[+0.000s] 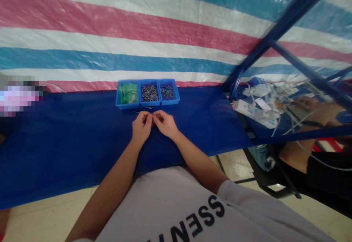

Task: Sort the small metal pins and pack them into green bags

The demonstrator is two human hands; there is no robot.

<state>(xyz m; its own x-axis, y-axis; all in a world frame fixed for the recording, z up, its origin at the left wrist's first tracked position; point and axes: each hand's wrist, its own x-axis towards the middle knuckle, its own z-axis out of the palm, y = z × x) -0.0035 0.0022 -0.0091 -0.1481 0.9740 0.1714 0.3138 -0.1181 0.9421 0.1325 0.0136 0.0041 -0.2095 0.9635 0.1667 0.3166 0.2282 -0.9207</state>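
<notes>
My left hand point(142, 126) and my right hand point(165, 124) meet fingertip to fingertip above the blue table point(82, 135), both pinched closed. A thin metal rod point(136, 112) pokes out at the left of my left fingers. What lies between the fingertips of my right hand is too small to make out. Just beyond the hands stand three joined blue bins: the left bin point(118, 101) holds green packets point(129, 93), the middle one short dark metal pins or screws point(149, 93), the right one thinner metal pieces point(167, 92). A few slim metal pieces point(149, 107) lie in front of the bins.
A striped plastic sheet point(137, 29) hangs behind the table. On the right rises a blue metal frame point(255, 57); past it are a white power strip point(249, 110), cables, plastic bags point(260, 88) and another person's hand point(305, 104). A blurred patch point(20, 95) covers the far left.
</notes>
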